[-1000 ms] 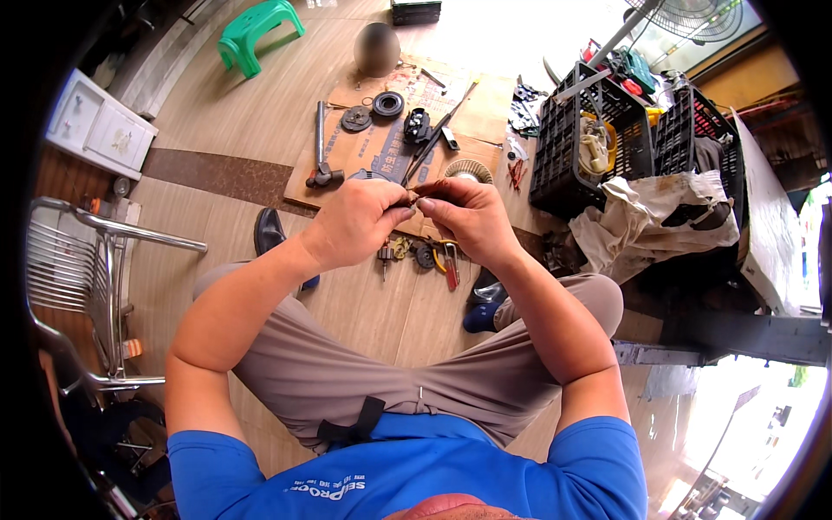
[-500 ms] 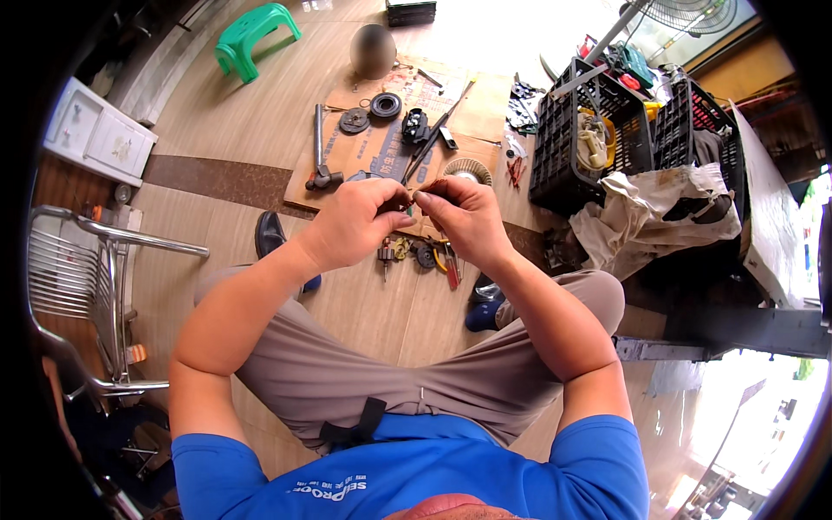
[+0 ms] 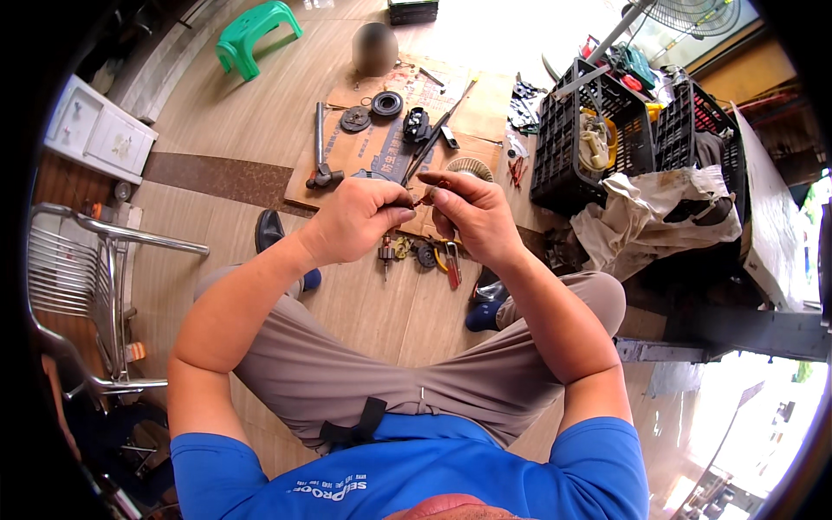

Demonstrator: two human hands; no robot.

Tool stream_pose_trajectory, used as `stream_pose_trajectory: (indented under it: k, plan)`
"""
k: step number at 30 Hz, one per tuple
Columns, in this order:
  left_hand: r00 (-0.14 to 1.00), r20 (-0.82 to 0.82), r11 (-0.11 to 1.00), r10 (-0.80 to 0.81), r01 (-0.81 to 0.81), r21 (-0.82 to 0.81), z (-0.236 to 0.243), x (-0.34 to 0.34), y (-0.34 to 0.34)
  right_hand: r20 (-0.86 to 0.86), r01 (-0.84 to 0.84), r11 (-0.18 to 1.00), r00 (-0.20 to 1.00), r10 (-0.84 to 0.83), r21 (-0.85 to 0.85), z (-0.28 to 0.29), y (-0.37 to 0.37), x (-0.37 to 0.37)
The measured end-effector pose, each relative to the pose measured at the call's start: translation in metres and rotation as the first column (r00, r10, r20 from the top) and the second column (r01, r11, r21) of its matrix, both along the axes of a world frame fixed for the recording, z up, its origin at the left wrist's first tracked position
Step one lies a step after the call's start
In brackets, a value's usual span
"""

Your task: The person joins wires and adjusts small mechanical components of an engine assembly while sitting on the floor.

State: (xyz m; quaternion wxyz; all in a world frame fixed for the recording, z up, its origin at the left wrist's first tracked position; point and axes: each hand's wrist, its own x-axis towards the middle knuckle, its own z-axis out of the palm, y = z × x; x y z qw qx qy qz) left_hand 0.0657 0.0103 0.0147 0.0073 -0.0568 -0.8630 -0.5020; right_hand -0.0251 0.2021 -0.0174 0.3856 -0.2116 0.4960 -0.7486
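Over the near edge of a flat cardboard sheet [image 3: 490, 95], my two hands meet fingertip to fingertip. My left hand [image 3: 347, 224] pinches one end of a small dark reddish piece [image 3: 422, 202], thin like a wire; its exact kind is too small to tell. The fingers of my right hand [image 3: 485, 221] are closed on the other end. Just beyond my right hand, a ribbed round part [image 3: 471, 165] is partly hidden. Below the hands on the floor lie a small motor armature [image 3: 386, 250], a round dark part [image 3: 425, 256] and a red-handled tool [image 3: 453, 273].
On the cardboard rest a hammer [image 3: 320, 147], a black ring [image 3: 386, 105], a grey disc [image 3: 354, 120] and a black housing [image 3: 416, 125]. Black crates [image 3: 555, 165] with a draped cloth [image 3: 659, 212] stand right. A metal chair [image 3: 108, 286] and green stool [image 3: 256, 35] are left.
The fingers of my right hand have shifted and drawn slightly apart from the left, showing more of the reddish piece between them. My left hand has barely moved.
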Motion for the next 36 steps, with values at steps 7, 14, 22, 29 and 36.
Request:
stream_pose_trajectory:
  k: [7, 14, 22, 29, 36]
  plan:
    - [0.949, 0.302, 0.944, -0.095, -0.011, 0.331, 0.0008, 0.0017, -0.0034, -0.103, -0.024, 0.997, 0.995, 0.016, -0.075, -0.0020, 0.0020, -0.0031]
    - [0.990, 0.134, 0.981, -0.032, 0.005, 0.196, 0.0037, 0.0011, 0.0013, -0.255, 0.106, 0.993, 0.960, -0.117, -0.055, 0.0008, -0.0015, 0.0016]
    - [0.982, 0.191, 0.975, -0.009, -0.034, 0.220, 0.0041, 0.0006, 0.0013, -0.192, 0.098, 0.994, 0.976, -0.106, -0.051, -0.0010, -0.0010, 0.0018]
    - [0.957, 0.288, 0.939, -0.040, -0.062, 0.337, 0.0021, 0.0007, 0.0001, -0.164, 0.137, 0.987, 0.975, -0.149, -0.080, 0.0004, -0.0036, 0.0044]
    - [0.908, 0.414, 0.859, -0.058, -0.166, 0.483, -0.0001, 0.0002, 0.0035, -0.146, 0.166, 0.983, 0.974, -0.176, -0.074, 0.0015, -0.0038, 0.0052]
